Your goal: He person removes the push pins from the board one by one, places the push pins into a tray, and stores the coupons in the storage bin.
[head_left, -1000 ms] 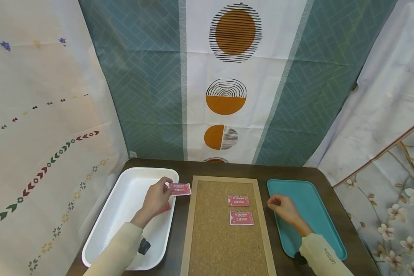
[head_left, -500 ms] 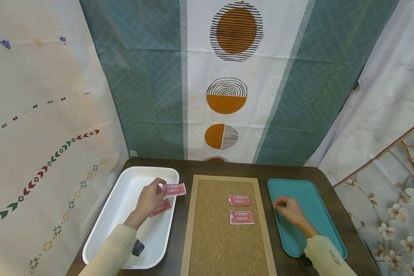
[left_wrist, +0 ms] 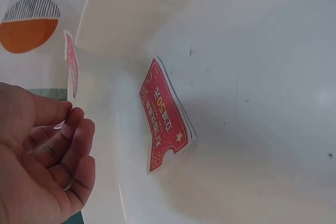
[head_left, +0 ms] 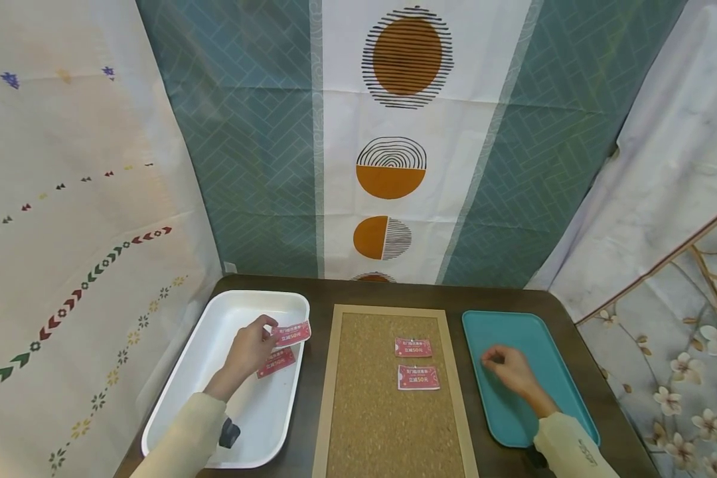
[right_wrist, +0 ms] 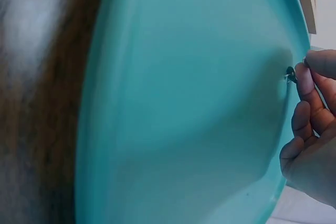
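In the head view my left hand (head_left: pixel 247 348) pinches a red-and-white coupon (head_left: pixel 291 333) by its edge, above the right side of the white tray (head_left: pixel 197 372). Beneath it, inside that tray, lies a small stack of matching coupons (left_wrist: pixel 164 116). My right hand (head_left: pixel 510 372) is over the left part of the teal tray (head_left: pixel 532 325), thumb and index finger together. The right wrist view shows a tiny silvery thing, apparently a thumbtack (right_wrist: pixel 305 62), pinched at the fingertips. Shiny dark metal bits (right_wrist: pixel 290 74) sit just beside them in the tray.
Between the trays lies a wood-framed cork board (head_left: pixel 382 425). Two coupons are fixed to its upper right, an upper coupon (head_left: pixel 413 348) and a lower coupon (head_left: pixel 418 378). The dark table (head_left: pixel 454 297) backs onto a patterned curtain (head_left: pixel 257 166).
The left hand has drawn the coupon leftward from the gap beside the board to over the white tray, uncovering the stack. The right hand has shifted right and slightly down, further over the teal tray.
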`<move>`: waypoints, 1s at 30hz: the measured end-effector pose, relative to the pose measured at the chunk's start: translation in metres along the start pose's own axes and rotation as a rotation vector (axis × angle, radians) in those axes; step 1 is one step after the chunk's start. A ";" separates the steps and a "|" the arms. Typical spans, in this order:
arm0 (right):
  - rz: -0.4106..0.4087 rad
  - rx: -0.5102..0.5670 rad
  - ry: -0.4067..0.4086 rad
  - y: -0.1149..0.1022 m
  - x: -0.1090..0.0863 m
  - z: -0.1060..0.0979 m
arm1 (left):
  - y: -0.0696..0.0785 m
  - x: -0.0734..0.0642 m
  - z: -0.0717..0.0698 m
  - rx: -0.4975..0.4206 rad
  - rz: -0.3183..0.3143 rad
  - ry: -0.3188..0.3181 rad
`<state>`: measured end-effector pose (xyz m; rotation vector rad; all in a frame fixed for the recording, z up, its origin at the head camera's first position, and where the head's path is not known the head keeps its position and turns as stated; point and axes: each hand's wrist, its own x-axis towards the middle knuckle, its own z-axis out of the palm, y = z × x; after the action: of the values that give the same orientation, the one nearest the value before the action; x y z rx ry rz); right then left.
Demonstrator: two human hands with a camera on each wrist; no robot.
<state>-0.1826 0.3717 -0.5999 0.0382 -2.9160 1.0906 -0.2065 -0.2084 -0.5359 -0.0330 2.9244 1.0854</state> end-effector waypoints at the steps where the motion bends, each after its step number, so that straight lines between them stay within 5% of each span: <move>1: 0.009 -0.001 -0.001 0.001 0.000 0.000 | -0.002 0.000 -0.001 0.000 -0.004 -0.012; 30: 0.050 -0.016 -0.046 0.007 -0.007 -0.004 | -0.036 0.001 -0.006 0.112 -0.148 -0.193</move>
<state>-0.1760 0.3799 -0.6020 -0.0099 -2.9819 1.0878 -0.2062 -0.2394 -0.5551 -0.1334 2.7545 0.8519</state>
